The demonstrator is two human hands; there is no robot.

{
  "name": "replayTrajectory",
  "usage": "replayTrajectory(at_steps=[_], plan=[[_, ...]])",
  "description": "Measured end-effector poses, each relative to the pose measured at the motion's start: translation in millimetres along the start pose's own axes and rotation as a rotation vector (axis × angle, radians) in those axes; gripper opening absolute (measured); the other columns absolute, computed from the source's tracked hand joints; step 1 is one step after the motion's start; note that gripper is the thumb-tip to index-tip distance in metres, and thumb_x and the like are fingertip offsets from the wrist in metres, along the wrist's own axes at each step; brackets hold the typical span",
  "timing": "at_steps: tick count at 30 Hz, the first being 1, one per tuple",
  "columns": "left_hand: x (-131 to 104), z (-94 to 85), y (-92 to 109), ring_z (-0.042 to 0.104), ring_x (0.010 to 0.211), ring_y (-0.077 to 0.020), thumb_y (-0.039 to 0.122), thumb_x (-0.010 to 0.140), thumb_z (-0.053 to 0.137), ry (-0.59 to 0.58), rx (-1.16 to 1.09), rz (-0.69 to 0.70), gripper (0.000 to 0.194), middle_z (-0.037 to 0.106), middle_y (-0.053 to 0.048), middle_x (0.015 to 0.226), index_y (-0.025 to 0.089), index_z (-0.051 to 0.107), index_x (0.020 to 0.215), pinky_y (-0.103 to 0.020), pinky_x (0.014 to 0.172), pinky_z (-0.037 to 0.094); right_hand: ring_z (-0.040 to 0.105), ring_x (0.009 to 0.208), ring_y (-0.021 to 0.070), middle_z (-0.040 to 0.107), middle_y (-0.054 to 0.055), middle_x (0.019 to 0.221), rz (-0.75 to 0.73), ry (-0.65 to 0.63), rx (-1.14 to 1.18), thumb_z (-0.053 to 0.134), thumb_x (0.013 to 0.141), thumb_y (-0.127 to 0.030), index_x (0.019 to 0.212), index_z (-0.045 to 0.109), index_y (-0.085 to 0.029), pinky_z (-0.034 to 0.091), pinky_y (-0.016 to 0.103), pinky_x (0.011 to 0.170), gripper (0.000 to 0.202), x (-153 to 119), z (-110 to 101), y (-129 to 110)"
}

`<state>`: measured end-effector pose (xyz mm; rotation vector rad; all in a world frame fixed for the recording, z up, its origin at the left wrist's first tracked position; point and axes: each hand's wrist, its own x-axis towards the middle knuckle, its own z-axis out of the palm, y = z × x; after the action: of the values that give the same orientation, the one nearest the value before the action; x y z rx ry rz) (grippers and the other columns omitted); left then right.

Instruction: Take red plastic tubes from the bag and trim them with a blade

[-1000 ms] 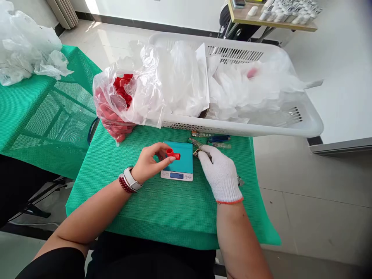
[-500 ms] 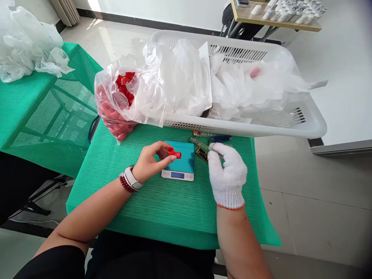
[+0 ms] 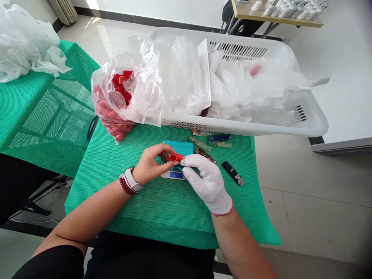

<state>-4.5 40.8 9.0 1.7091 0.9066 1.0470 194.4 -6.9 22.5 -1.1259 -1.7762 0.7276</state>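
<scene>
My bare left hand (image 3: 152, 161) covers part of the red plastic pipe fitting (image 3: 176, 157), and the fingertips of my gloved right hand (image 3: 205, 179) block the view of its far end. Together my hands hide much of the digital scale (image 3: 178, 146) below, and I can't read its display (image 3: 176, 175). Print on the black card (image 3: 206, 155) is too small to make out. In the white basket (image 3: 319, 126), a pinkish shape (image 3: 255, 70) is blurred behind plastic. The left edge crops the clear bags (image 3: 27, 38); the top edge cuts off the far desk (image 3: 276, 19).
</scene>
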Motion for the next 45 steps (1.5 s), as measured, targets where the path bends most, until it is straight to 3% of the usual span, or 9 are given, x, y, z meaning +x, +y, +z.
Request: replayTrajectory(at_steps=[10,18,27,37,45], plan=[[-1.2,-0.4,1.1,0.057,0.064,-0.0096,0.031,0.081,0.078,0.032,0.005,0.005,0.023,0.067,-0.001,0.079,0.017,0.065,0.094,-0.023,0.06,0.05,0.07,0.097,0.019,0.072,0.005,0.107,0.108,0.048,0.004,0.059,0.091,-0.023,0.109,0.066,-0.023,0.059,0.037,0.089,0.02,-6.2,1.8,6.7],[-0.4,-1.3,6.5,0.06,0.061,-0.0105,0.039,0.08,0.078,-0.033,-0.067,-0.062,0.027,0.069,-0.002,0.073,0.016,0.065,0.086,-0.022,0.058,0.051,0.068,0.099,0.0192,0.072,0.007,0.109,-0.012,-0.108,-0.055,0.055,0.094,-0.024,0.114,0.067,-0.022,0.057,0.037,0.088,0.024,0.5,-0.7,-0.1],[-0.7,-1.5,7.6,0.056,0.058,-0.0109,0.049,0.083,0.072,-0.052,0.004,-0.142,0.037,0.063,0.0,0.063,0.016,0.06,0.071,-0.022,0.055,0.046,0.069,0.096,0.0177,0.072,0.005,0.106,-0.034,-0.088,-0.044,0.056,0.093,-0.021,0.112,0.067,-0.023,0.057,0.034,0.086,0.021,0.8,-0.9,-0.8],[-0.8,1.8,3.7,0.059,0.063,-0.0119,0.045,0.077,0.079,-0.084,-0.039,-0.018,0.036,0.068,-0.003,0.076,0.018,0.055,0.073,-0.025,0.059,0.05,0.068,0.092,0.0182,0.072,0.006,0.1,-0.035,-0.051,-0.138,0.056,0.093,-0.021,0.104,0.067,-0.021,0.057,0.035,0.084,0.016,1.5,0.6,0.8],[-1.8,-0.3,5.5,0.058,0.059,-0.0123,0.052,0.083,0.07,-0.121,0.041,-0.099,0.038,0.065,0.0,0.066,0.018,0.056,0.074,-0.023,0.055,0.046,0.069,0.088,0.017,0.073,0.004,0.096,0.009,-0.072,-0.086,0.056,0.094,-0.022,0.102,0.07,-0.022,0.058,0.034,0.082,0.016,2.7,-1.2,-3.9]])
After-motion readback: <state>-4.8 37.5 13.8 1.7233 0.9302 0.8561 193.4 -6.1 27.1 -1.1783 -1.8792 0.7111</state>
